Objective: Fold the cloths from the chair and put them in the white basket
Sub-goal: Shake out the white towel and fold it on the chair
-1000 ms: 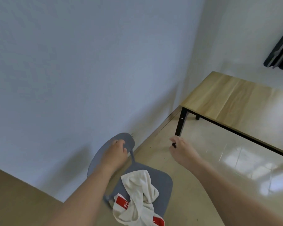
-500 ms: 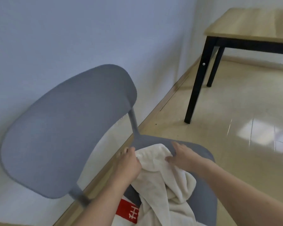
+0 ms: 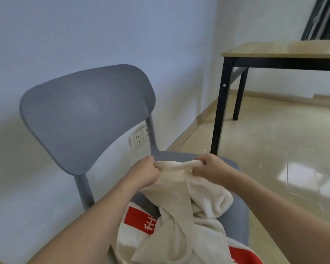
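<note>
While the crumpled cream fleece cloth (image 3: 189,202) lies heaped on the seat of the grey moulded plastic chair (image 3: 88,115), both hands have hold of its far edge, so the step in hand looks like the pick-up of the first cloth, ahead of any folding. At the left, the chair's broad curved backrest stands against the pale wall, with a white wall socket (image 3: 138,141) showing behind its right post. The left hand (image 3: 144,173) has its fingers curled round the left end of the raised edge, gripping it. Between the hands that edge runs as a short bunched roll, held just above the seat. The right hand (image 3: 211,169) pinches the other end, fingers closed on the fabric. Nearer, the rest of the cloth hangs down in loose folds over a second white cloth with red printed patches (image 3: 141,220), which lies under and beside it. Far to the right stands a wooden-topped table with black metal legs (image 3: 223,103) on the glossy tiled floor. The white basket is not in view. The next move probably calls for lifting the cream cloth clear of the one beneath and spreading it by its corners, since it is too bunched to fold as it lies.
</note>
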Demonstrator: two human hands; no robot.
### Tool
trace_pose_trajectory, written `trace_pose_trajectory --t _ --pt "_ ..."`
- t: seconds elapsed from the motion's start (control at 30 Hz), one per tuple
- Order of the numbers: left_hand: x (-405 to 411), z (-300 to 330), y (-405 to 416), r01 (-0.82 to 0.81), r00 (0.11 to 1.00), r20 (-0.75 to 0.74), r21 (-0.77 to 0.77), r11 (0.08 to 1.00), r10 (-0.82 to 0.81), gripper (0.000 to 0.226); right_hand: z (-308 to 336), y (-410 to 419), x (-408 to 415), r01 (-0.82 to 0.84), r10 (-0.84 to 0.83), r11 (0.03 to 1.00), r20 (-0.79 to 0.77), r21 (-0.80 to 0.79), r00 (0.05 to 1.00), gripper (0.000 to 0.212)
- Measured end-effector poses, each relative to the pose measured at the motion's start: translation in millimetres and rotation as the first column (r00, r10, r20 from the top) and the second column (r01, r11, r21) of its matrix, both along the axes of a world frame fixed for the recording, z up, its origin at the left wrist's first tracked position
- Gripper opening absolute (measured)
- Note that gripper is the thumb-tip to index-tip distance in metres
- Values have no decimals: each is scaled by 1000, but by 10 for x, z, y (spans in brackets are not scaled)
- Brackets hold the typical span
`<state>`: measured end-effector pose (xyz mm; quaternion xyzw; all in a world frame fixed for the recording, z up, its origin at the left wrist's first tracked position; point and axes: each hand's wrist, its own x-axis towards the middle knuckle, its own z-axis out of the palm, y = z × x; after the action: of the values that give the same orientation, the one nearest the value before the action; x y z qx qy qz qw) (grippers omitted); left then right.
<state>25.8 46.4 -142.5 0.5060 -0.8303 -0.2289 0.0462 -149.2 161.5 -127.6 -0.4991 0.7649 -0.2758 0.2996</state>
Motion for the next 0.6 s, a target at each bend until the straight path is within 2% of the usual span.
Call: trace_pose_trajectory --t 0.07,0.1,0.17,0.23,0.27,0.33,0.43,0.5,0.6 --pt "116 431 207 34 999 -28 -7 999 -34 14 386 264 55 -39 40 998 -23 51 999 5" --pt "172 678 322 43 997 -56 -18 999 -44 15 611 394 91 -60 64 994 -40 89 997 5" --pt "273 1133 541 75 991 -110 -46 996 -79 16 1089 641 181 -105 113 969 -27 225 993 19" --pt "369 1535 762 127 986 -100 -78 989 -134 22 1562 861 295 -159 159 908 34 386 987 39" --pt "408 1703 829 149 982 -99 -90 985 -158 21 1786 970 354 -172 168 876 48 452 985 41" --pt "531 2059 1020 181 977 -94 -113 977 -192 23 2202 1189 472 -167 183 836 21 522 983 29" --pt "789 2633 1337 287 949 -99 -113 951 -298 22 2760 1510 619 -115 148 838 -19 533 989 21" --pt "1026 3017 1547 316 915 -248 -54 947 -320 16 3099 1710 700 -39 96 866 -88 498 992 23" --pt "1297 3559 1740 314 845 -454 -7 949 -283 13 3618 1961 774 132 -18 955 -393 264 920 32"
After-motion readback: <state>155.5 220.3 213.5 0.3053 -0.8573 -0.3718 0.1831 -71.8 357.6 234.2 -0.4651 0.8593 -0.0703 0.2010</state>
